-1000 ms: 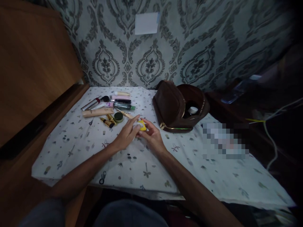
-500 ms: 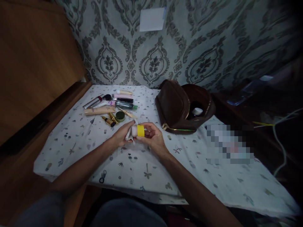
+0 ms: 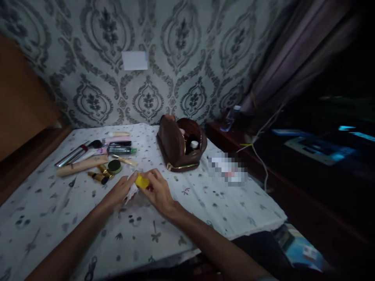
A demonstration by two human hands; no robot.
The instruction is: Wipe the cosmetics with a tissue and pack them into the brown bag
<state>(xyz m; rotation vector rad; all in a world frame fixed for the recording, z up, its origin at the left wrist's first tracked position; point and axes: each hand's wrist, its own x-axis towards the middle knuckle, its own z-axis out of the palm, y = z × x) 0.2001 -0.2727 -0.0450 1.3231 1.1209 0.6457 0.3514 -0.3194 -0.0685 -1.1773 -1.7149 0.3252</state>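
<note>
My left hand (image 3: 118,192) is closed on a crumpled white tissue (image 3: 131,192), pressed against a small container with a yellow part (image 3: 142,181). The fingers of my right hand (image 3: 160,194) grip the yellow part from the other side. The container's pale body, partly visible earlier, is now mostly hidden by the tissue and fingers. Just beyond my left hand lie gold-and-black lipsticks (image 3: 98,178) and a round dark green jar (image 3: 114,167). A thin brush-like stick (image 3: 125,159) rests beside them.
Farther left are a beige tube (image 3: 82,166), a clear green-capped bottle (image 3: 121,150) and a silver-handled makeup brush (image 3: 72,154). A brown bag (image 3: 172,145) stands unzipped at the back, a white-capped item (image 3: 193,144) inside. A pixelated item (image 3: 228,168) and a cable (image 3: 260,160) are right.
The view has swung right, so everything sits farther left. Both hands still hold the container and tissue; the yellow part has tilted and my right fingers cover more of it.
</note>
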